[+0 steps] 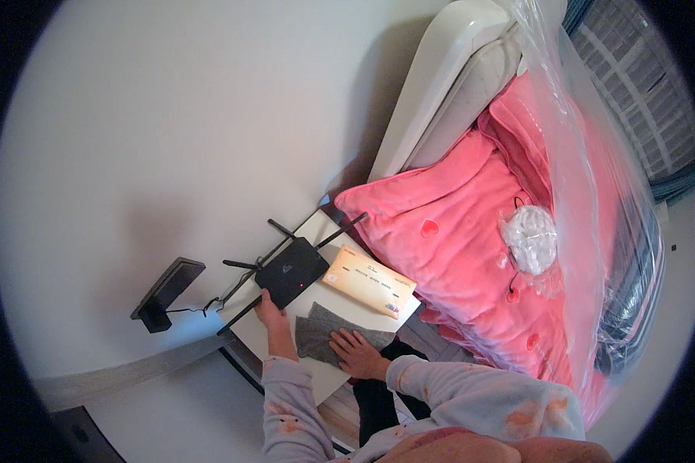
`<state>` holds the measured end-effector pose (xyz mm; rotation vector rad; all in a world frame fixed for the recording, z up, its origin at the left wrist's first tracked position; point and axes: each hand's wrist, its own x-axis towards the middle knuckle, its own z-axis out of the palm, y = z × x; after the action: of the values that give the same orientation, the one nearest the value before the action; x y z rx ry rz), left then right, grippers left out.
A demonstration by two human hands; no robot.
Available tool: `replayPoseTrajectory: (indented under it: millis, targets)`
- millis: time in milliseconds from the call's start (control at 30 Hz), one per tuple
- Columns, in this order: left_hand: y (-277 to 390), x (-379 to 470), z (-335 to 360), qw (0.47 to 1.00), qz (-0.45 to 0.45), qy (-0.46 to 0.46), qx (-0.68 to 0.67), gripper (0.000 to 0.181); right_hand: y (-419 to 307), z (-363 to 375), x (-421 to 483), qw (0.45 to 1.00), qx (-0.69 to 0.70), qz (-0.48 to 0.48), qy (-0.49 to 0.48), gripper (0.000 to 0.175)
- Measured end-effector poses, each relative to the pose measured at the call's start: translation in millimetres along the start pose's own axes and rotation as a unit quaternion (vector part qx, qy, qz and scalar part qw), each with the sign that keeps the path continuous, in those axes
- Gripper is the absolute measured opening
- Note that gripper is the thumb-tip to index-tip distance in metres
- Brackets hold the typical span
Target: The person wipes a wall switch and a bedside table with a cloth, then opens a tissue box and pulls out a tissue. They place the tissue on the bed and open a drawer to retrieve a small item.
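Note:
A black Wi-Fi router [292, 272] with several antennas lies at an angle on a small white-topped table [324, 399], a small red light showing on it. At its near left corner, my left hand [273, 324] grips the edge; some of the fingers are hidden. My right hand [359, 354] rests flat on a folded grey cloth [321, 335], palm down and fingers apart. Beside the router, to its right, is a pale orange printed box or packet [370, 282] bearing writing.
A black device [168, 295] with a cable projects from the wall [121, 144] at left. On the right, a bed with a pink quilt [440, 202] stands close to the table, partly under clear plastic sheeting [573, 173]. A plastic-wrapped white item [530, 240] lies on the quilt.

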<state>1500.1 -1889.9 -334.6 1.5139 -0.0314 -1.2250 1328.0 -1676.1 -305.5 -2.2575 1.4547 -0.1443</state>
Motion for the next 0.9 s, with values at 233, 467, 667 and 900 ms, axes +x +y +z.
replayPoseTrajectory:
  millis: [233, 467, 667, 900]
  targets:
    - [2, -2, -4, 0.996, 0.002, -0.007, 0.085, 0.042, -1, -2, 0, 1.000, -0.007, 0.006, -0.011, 0.064]
    - [-4, -1, -6, 0.999, -0.008, -0.019, 0.030, 0.043, -1, -2, 2, 1.000, -0.002, 0.005, -0.002, 0.065]
    - [-6, -9, -3, 0.995, 0.021, -0.095, -0.011, 0.063, 1, 5, 4, 0.997, -0.044, 0.007, -0.061, 0.064]
    - [-3, -24, 8, 0.995, -0.006, -0.053, 0.088, 0.079, -4, 7, 21, 0.999, 0.036, -0.007, -0.024, 0.064]
